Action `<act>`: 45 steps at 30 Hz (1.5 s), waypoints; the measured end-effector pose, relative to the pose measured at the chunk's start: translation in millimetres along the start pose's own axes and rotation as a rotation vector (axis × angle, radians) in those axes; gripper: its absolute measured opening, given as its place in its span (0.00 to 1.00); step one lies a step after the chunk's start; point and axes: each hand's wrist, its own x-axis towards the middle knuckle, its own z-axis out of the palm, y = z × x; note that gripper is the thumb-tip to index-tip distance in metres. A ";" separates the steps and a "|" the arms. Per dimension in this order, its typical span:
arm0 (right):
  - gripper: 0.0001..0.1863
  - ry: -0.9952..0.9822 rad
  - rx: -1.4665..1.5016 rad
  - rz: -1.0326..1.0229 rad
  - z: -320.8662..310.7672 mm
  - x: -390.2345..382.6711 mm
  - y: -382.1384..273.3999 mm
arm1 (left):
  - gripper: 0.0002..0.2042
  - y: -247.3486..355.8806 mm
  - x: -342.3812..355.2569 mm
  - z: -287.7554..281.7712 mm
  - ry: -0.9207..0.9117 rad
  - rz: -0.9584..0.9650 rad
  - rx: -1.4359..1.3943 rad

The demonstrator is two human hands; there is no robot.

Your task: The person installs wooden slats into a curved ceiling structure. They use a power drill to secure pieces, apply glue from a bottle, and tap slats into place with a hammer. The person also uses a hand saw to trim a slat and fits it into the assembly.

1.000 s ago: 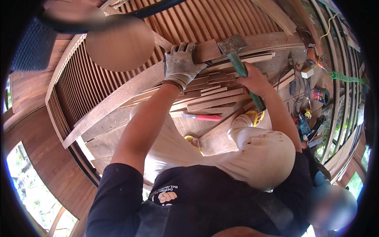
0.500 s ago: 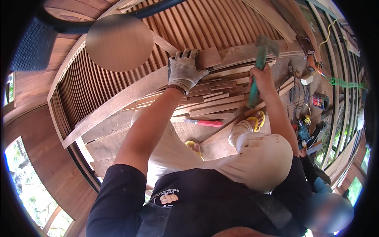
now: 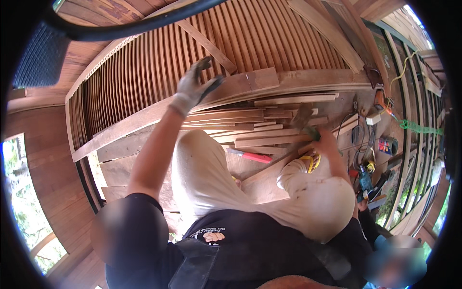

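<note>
My left hand (image 3: 195, 84), in a dirty grey glove, is raised with fingers apart beside a curved wooden beam (image 3: 125, 130) and the short board (image 3: 260, 79) lying on it. My right hand (image 3: 325, 142) grips a green-handled hatchet (image 3: 303, 118), its broad metal head blurred and low over loose strips of wood (image 3: 260, 139). A slatted curved wooden panel (image 3: 240, 38) spans the back, with a diagonal batten (image 3: 207, 43) across it. A red-handled blade tool (image 3: 250, 155) lies on the boards near my knees.
At the right are an orange tool (image 3: 381, 98), a tin (image 3: 387, 144), cables, green netting (image 3: 421, 126) and long rails. A co-worker's hand (image 3: 362, 204) is by a teal drill (image 3: 365, 180) at lower right. A window opening (image 3: 17, 188) is at the left.
My left hand has let go of the board and moved left. My right hand has moved down with the hatchet, whose head is now lower over the strips.
</note>
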 end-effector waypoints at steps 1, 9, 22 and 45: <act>0.25 -0.083 -0.058 0.008 8.7 8.0 -2.0 | 0.47 -20.2 -16.7 -18.7 0.030 0.009 0.167; 0.19 -0.229 -0.365 -0.261 6.8 60.6 -0.7 | 0.50 -72.6 -66.9 -5.1 0.161 0.021 0.679; 0.23 0.528 -0.274 -0.747 -103.8 462.0 -248.8 | 0.54 -97.6 -59.3 -1.2 0.115 0.060 0.748; 0.16 0.747 -0.651 -0.916 -118.0 575.2 -228.6 | 0.45 -52.7 -55.9 26.1 0.136 0.169 0.628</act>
